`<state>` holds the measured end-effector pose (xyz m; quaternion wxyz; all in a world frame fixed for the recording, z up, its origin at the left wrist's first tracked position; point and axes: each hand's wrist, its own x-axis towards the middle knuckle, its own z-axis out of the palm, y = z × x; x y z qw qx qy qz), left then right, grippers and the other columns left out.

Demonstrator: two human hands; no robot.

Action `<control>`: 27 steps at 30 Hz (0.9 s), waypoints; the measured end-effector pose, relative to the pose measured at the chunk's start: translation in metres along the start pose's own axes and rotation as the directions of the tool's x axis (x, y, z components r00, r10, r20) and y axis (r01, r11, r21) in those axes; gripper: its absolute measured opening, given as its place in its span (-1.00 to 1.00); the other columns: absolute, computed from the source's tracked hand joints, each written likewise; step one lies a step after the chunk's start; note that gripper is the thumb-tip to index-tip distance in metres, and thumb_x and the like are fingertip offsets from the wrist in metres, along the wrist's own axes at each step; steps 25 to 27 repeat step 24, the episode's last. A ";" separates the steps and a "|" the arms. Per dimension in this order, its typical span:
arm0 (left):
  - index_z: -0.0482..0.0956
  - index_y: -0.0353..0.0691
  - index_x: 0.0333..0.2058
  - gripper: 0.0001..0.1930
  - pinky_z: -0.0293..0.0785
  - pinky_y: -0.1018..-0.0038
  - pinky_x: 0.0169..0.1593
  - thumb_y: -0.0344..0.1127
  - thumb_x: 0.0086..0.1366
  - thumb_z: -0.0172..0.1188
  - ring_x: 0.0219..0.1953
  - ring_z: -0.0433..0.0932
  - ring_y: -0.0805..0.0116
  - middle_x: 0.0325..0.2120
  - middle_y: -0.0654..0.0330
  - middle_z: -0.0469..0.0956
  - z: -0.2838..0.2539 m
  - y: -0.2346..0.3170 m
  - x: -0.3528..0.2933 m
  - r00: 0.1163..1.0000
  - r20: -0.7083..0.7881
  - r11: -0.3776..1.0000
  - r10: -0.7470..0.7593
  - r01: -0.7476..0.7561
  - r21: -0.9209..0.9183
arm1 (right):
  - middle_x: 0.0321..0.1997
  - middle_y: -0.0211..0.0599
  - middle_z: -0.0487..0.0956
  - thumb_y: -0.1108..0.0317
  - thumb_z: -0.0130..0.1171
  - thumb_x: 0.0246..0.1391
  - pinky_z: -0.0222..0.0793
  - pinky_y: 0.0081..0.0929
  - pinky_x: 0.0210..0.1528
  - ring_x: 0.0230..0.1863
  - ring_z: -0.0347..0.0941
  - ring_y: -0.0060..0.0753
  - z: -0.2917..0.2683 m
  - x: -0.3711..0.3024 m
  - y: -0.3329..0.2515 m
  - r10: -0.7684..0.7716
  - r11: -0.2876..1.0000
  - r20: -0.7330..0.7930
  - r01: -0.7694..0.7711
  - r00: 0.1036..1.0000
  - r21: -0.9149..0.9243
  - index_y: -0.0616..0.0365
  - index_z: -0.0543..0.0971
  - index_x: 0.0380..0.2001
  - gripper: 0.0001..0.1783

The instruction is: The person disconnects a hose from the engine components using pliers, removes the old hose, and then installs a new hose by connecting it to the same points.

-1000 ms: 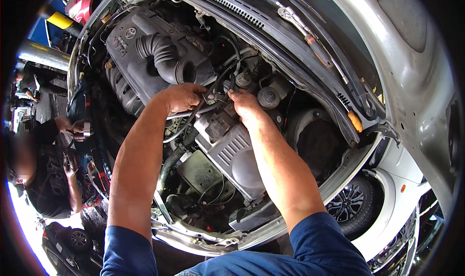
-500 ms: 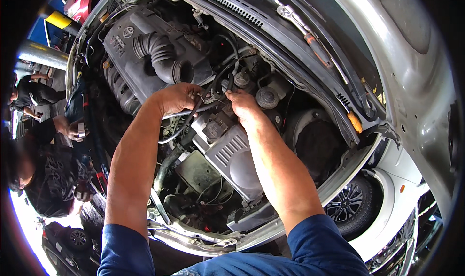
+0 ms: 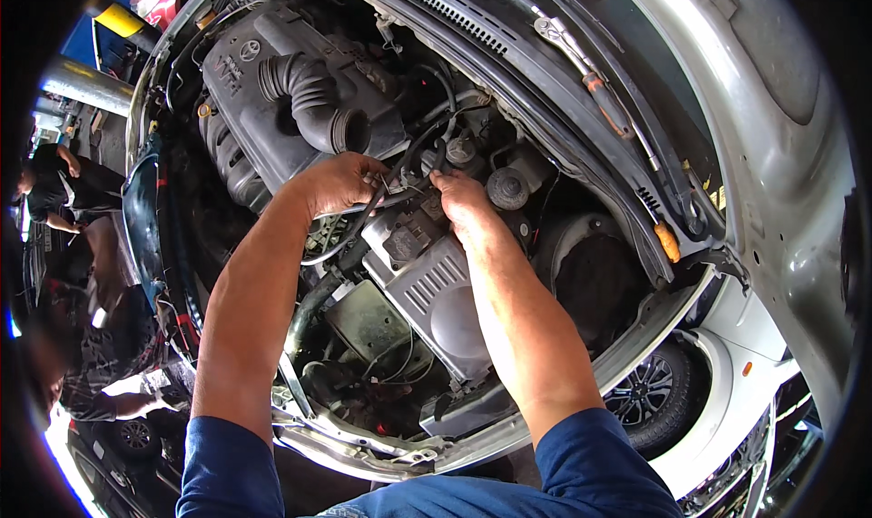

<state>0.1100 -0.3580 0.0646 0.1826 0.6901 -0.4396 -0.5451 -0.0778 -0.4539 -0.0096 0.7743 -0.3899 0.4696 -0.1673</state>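
the left hand point(image 3: 341, 182) is curled, its fingers bent down around a thin black hose point(image 3: 350, 236) that loops away beneath the wrist; the fingertips themselves are hidden under the knuckles, so whether they pinch the hose tight cannot be told. the right hand point(image 3: 463, 200) sits just beside it, fingers bent and pressed down onto the dark fittings at the top of a grey finned box point(image 3: 436, 291), and whether they grip anything there cannot be told either. between the two hands a small metal clip or connector point(image 3: 400, 189) shows, touching the fingertips of both sides, and more black hoses rise from that spot toward the back of the bay.

all this lies in the middle of the open engine bay of a silver car point(image 3: 772, 154). left of the hands is the dark engine cover point(image 3: 272, 91) with a ribbed black intake hose point(image 3: 313, 104) curving across it, its open mouth near the left hand. right of the right hand stands a round black cap point(image 3: 507, 188). the raised hood's edge runs above, with an orange-handled tool point(image 3: 604, 95) lying along it. a front wheel point(image 3: 649, 395) shows at lower right. at the far left, well apart, other people in dark clothes point(image 3: 54, 191) are in a workshop.
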 end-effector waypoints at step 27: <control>0.62 -0.22 -0.14 -0.61 0.43 0.47 -0.13 -0.06 0.18 0.30 -0.32 0.50 0.47 -0.35 0.16 0.63 0.005 0.005 0.012 0.993 0.035 0.987 -0.116 0.111 0.117 | -0.04 -0.15 0.55 0.25 0.10 0.21 0.29 -0.38 0.04 -0.06 0.41 -0.38 0.006 -0.015 -0.015 0.025 0.998 -0.001 -0.025 1.000 -0.062 0.22 0.49 -0.02 -0.65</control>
